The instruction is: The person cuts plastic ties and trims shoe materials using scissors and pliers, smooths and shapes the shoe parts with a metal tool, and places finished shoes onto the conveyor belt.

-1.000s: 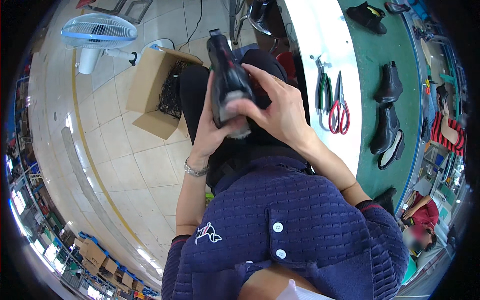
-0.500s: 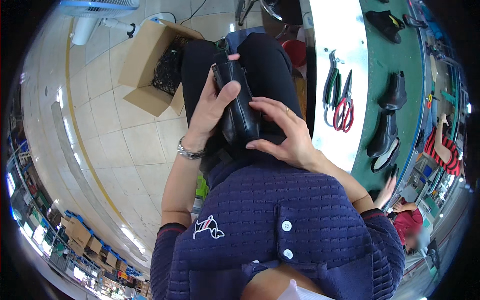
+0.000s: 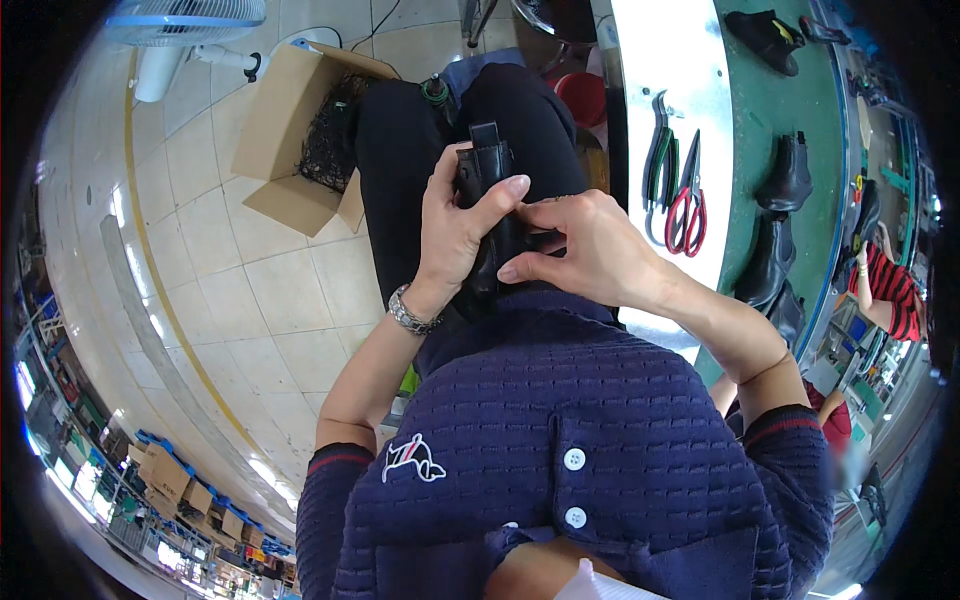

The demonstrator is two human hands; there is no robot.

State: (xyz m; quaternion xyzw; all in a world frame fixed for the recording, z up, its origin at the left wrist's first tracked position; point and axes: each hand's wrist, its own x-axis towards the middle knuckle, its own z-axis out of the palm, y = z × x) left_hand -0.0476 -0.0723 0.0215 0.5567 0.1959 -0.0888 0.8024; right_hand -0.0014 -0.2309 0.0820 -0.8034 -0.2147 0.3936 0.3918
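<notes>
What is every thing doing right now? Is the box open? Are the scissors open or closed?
Black boot: held over the lap by both hands.
Left hand: wrapped around the boot.
Right hand: pinching the boot's side.
Cardboard box: open, dark netting inside.
Red scissors: closed, lying flat.
Green pliers: closed, lying flat.
Fan: spinning or still, cannot tell.

A black leather boot [image 3: 492, 215] stands nearly upright over the lap, its pull tab uppermost.

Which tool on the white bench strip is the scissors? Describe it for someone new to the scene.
Find the white bench strip right of the person's lap. Two hand tools lie there side by side; the red-handled scissors are the right one. The neighbouring pliers have green handles.
</notes>
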